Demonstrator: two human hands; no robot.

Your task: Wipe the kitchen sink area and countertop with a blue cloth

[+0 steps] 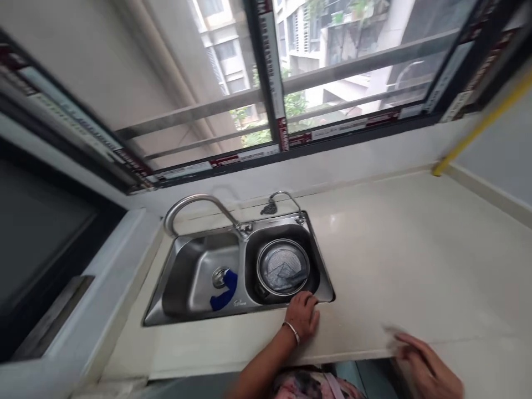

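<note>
My left hand (pixel 301 316), with a bracelet on the wrist, rests on the front edge of the sink's right basin. Its fingers lie over the rim, and I see nothing held in them. Just beyond them, a round metal pan (pixel 283 266) sits in that basin with a dark grey cloth (pixel 286 275) inside. Over the counter's front edge at lower right is my right hand (pixel 428 368). Motion smears its fingertips, and a faint greyish streak shows there; whether it is a held thing I cannot make out. A blue cloth (pixel 226 291) lies by the drain in the left basin.
The double steel sink (pixel 166 313) is set into a pale counter (pixel 394 244). Behind it stand a curved faucet (pixel 199 198) and a thin spout (pixel 286 194) with a dark scrubber-like thing (pixel 269 207) beside it. A yellow pipe (pixel 477 130) rises at the right. Windows line the back.
</note>
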